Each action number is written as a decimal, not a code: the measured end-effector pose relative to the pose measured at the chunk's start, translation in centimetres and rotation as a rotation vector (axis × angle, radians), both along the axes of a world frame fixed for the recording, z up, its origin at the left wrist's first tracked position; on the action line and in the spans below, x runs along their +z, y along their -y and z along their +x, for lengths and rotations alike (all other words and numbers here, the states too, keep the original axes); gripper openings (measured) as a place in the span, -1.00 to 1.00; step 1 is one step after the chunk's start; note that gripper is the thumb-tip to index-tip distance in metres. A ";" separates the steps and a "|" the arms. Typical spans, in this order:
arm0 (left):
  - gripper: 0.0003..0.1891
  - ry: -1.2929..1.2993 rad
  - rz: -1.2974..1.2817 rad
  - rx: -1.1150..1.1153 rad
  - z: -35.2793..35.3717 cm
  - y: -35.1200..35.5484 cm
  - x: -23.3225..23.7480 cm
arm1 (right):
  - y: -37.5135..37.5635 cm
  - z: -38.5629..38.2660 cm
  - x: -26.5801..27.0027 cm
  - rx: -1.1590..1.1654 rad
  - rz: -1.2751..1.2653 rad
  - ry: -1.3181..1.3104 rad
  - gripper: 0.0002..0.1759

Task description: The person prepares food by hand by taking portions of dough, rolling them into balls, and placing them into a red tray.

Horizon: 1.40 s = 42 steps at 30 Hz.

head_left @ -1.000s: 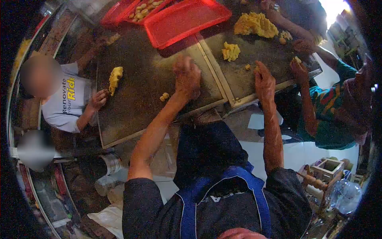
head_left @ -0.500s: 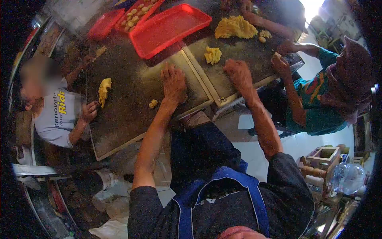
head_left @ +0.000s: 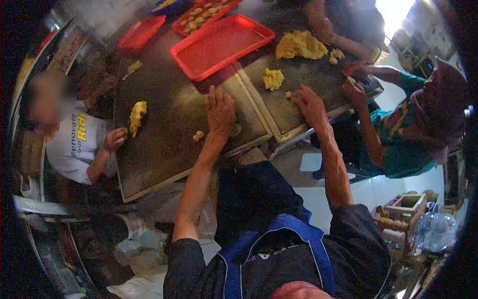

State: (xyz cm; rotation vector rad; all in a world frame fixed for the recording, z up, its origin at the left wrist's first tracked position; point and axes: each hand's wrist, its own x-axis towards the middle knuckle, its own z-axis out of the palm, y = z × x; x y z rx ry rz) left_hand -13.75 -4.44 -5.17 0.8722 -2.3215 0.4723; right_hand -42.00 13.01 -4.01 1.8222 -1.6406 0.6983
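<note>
Right of the red plastic tray [head_left: 222,47], the small yellow doughy lump [head_left: 288,94] seems soft; pinch its sides. Right hand [head_left: 310,106] is spread; left hand [head_left: 220,112] hides its hold.

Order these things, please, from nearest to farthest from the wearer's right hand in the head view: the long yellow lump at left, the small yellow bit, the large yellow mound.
1. Small yellow bit: just left of the right hand.
2. Large yellow mound: farther ahead.
3. Long yellow lump: far left, near a co-worker's hand.
</note>
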 end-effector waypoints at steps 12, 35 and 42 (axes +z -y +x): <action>-0.76 -0.285 0.656 -0.021 6.2 -7.3 1.4 | -0.9 12.7 1.9 0.028 0.056 0.729 -0.60; -0.63 -0.539 0.890 -0.215 6.4 -7.7 2.0 | 1.4 19.2 3.3 0.480 0.466 1.122 -0.69; -0.84 -0.499 0.890 -0.468 4.3 -7.4 1.3 | 0.2 20.9 2.9 0.331 0.102 0.918 -0.81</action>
